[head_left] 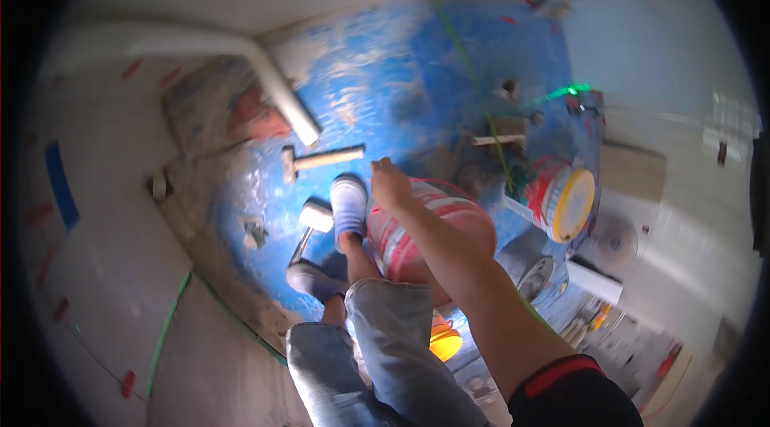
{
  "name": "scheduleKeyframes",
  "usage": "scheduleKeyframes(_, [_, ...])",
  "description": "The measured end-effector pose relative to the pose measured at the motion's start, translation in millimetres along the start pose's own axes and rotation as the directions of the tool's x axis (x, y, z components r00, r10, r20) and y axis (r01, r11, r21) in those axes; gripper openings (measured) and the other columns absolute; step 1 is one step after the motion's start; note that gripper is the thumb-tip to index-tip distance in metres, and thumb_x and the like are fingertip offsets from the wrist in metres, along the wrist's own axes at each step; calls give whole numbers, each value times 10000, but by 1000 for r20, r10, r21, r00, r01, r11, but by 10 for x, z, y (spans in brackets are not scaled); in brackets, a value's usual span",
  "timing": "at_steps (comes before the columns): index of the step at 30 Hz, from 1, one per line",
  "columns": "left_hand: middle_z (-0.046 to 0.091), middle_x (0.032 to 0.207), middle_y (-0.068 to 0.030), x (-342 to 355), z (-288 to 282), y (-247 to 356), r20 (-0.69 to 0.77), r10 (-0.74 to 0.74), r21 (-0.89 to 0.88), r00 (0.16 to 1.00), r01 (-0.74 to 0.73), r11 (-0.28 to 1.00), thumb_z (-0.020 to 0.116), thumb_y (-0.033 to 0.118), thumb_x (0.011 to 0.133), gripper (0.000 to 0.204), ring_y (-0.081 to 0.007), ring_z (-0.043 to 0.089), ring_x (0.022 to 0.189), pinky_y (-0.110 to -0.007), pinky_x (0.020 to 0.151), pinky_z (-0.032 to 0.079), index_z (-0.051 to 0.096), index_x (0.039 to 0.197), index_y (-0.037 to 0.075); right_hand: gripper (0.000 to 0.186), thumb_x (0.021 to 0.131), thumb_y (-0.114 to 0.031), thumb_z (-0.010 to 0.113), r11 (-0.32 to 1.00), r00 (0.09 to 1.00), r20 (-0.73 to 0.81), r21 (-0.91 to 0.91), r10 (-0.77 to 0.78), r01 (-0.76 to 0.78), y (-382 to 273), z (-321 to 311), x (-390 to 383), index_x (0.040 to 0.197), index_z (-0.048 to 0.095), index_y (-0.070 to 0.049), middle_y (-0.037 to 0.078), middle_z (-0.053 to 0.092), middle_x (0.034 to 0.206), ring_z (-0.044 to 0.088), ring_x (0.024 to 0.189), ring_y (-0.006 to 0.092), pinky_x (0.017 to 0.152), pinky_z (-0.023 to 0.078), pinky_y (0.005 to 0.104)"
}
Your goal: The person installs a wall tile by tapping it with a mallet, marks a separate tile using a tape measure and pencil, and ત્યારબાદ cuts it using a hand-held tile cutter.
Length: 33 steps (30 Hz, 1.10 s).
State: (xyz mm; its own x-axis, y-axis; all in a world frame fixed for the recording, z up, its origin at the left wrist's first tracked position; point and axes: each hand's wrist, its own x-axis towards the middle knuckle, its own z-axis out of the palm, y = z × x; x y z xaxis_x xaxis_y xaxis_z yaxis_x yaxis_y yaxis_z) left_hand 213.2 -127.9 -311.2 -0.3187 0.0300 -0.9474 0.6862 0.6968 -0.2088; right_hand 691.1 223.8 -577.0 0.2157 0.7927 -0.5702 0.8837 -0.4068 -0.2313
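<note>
Red-and-white bucket [399,241], on blue floor [377,74], beside one shoe [348,206]

One wooden-handled hammer [325,159] and one white-headed mallet [319,217] made two striking tools in view of where I stood. Two large containers were present, one red-and-white vessel [465,226] and one yellow-lidded bucket [553,198]. Two shoes [349,204], two jean-clad legs [393,319], one bare hand [391,185], one white pipe [283,94] and one blue tape strip [62,186] were also counted from my side of the room.

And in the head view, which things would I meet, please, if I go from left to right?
Blue strip → hammer → right hand → bucket with a yellow lid.
</note>
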Motion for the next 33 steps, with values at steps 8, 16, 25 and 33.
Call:
scheduleKeyframes(8, [679, 707, -109, 810, -1189, 310, -97, 31, 153, 995, -16, 988, 602, 172, 832, 158, -223, 669, 668, -378, 645, 536, 657, 774, 36, 336, 874, -178, 548, 946, 748, -595, 293, 292, -136, 986, -619, -1967, 1160, 545, -3, 239, 565, 1165, 530, 1063, 428, 942, 420, 487])
scheduleKeyframes(16, [637, 1121, -185, 1420, -669, 2992, 360, 737, 382, 572, -811, 442, 658, 256, 822, 442, -338, 598, 1079, -393, 900, 477, 567, 1198, 42, 440, 866, -263, 546, 124, 475, 153, 857, 866, -501, 982, 782, -3539, 1175, 515, 49, 299, 544, 1151, 485, 1112, 439, 953, 377, 495])
scheduleKeyframes(25, [610, 1160, -228, 1323, 801, 4529, 308, 841, 142, 445, -895, 422, 673, 437, 847, 734, -295, 600, 1068, -374, 896, 461, 421, 1333, -52, 320, 902, -238, 579, 189, 323, -38, 873, 946, -451, 112, 933, -3563, 1072, 517, 26, 221, 555, 1005, 517, 962, 362, 854, 421, 424])
scheduleKeyframes(33, [586, 1186, -163, 1059, 994, 4481, 405, 728, 103, 553, -819, 564, 613, 406, 903, 630, -260, 557, 1076, -345, 923, 426, 438, 1330, -22, 447, 863, -309, 648, 36, 497, 282, 843, 821, -537, -178, 1558, -4452, 1133, 535, 28, 220, 641, 1027, 638, 946, 355, 817, 491, 403])
